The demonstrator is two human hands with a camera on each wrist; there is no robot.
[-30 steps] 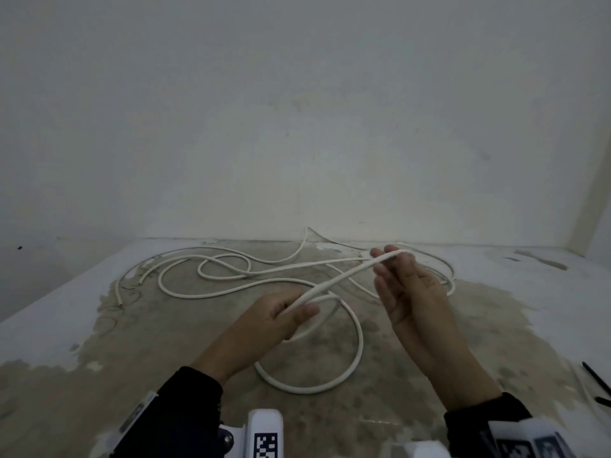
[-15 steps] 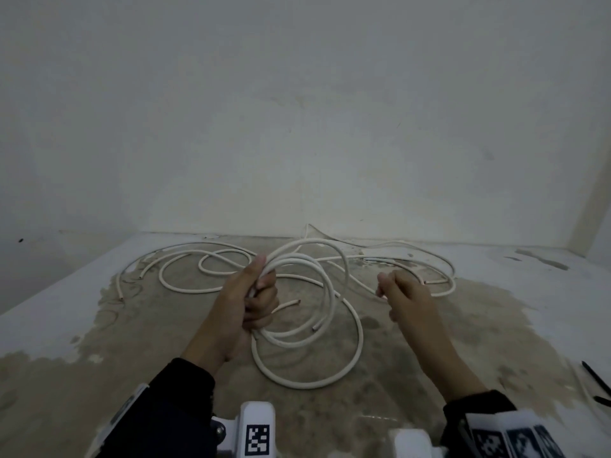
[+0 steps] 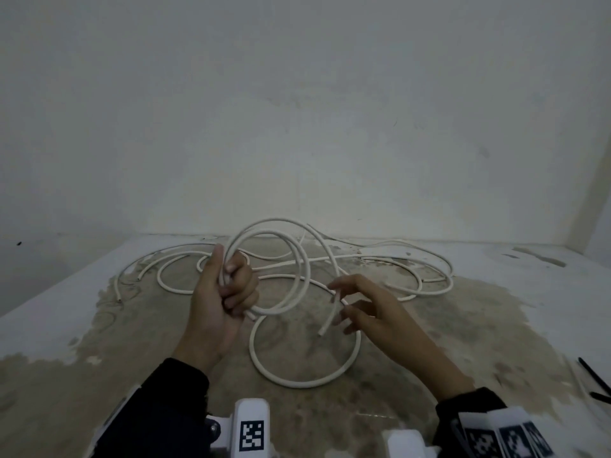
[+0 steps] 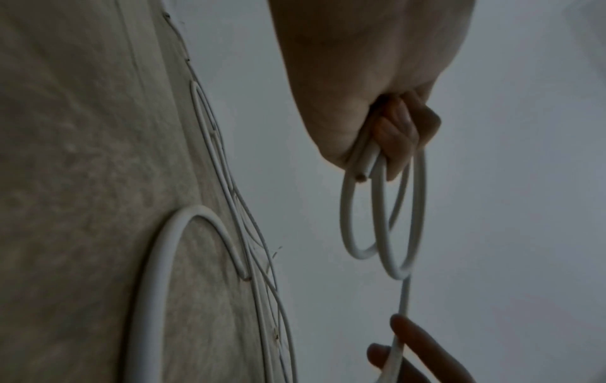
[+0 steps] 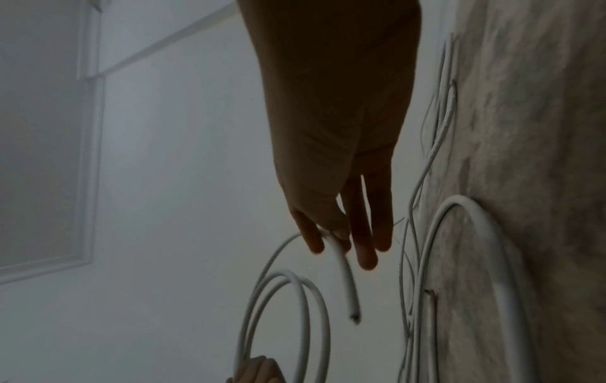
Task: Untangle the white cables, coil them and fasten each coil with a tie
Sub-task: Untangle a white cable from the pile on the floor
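Note:
My left hand (image 3: 231, 287) grips a coil of white cable (image 3: 299, 259) in its fist, held upright above the table. The wrist view shows two loops (image 4: 383, 233) hanging from the curled fingers and a cut end (image 4: 360, 176) sticking out. My right hand (image 3: 344, 304) pinches the same cable's free tail (image 3: 329, 317) between thumb and forefinger (image 5: 311, 233), its other fingers straight. The tail's tip (image 5: 452, 314) points down. More white cables (image 3: 420, 279) lie tangled on the table behind, and one thick loop (image 3: 297, 381) lies below my hands.
The worn, stained table (image 3: 99, 375) meets a bare wall at the back. Black ties (image 3: 595, 380) lie at the right edge. Thin cable ends (image 3: 117, 292) reach out toward the left side.
The left hand has gone from holding a straight cable to gripping it wound in loops and has lifted the coil. The right hand came in leftward and now pinches the free tail.

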